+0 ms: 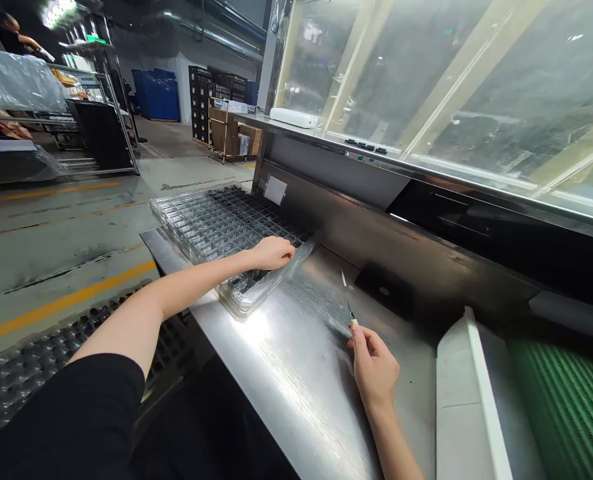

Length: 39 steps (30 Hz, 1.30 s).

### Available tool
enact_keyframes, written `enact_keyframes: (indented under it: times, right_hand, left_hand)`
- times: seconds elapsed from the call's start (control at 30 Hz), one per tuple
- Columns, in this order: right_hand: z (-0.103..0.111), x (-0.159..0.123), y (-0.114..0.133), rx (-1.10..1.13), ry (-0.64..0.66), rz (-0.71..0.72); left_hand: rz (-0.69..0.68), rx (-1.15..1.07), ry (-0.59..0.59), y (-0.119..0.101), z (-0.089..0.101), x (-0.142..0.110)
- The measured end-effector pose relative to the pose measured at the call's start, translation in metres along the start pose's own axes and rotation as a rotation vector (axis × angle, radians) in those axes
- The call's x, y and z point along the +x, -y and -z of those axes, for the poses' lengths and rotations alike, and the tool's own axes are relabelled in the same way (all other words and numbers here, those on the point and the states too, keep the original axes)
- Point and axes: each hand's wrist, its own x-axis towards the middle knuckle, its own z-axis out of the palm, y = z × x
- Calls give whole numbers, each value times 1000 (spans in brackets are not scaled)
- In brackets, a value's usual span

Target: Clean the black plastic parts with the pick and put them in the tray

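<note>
A stack of clear plastic trays (196, 217) with many small black-filled pockets lies on the left part of a steel worktop (286, 360). My left hand (273, 253) rests on the tray's near right edge, fingers curled down onto it. My right hand (373, 363) is over the bare steel to the right, fingers pinched round a small thin tool (349, 310) whose tip points up and away.
A glass-fronted machine housing (451, 100) runs along the back. A white guide (476, 393) and green belt (571, 407) sit at the right. Black trays (36, 360) lie low at the left. Beyond are the floor with yellow lines, racks, and a person far left.
</note>
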Motion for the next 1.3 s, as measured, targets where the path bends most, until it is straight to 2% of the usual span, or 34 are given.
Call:
enact_keyframes:
  times: [0.13, 0.27, 0.4, 1.1, 1.3]
  right_hand:
    - [-1, 0, 0, -5, 1, -1]
    - [-2, 0, 1, 9, -3, 18]
    - [-2, 0, 3, 2, 4, 40]
    - [-3, -2, 4, -31, 50, 98]
    - [-3, 0, 1, -37, 50, 103]
  left_hand:
    - [-30, -6, -33, 1, -9, 0]
    - [-107, -57, 52, 0, -27, 1]
    - [-106, -99, 84, 3, -38, 0]
    - [-92, -105, 62, -1, -34, -5]
    - [7, -74, 53, -1, -40, -4]
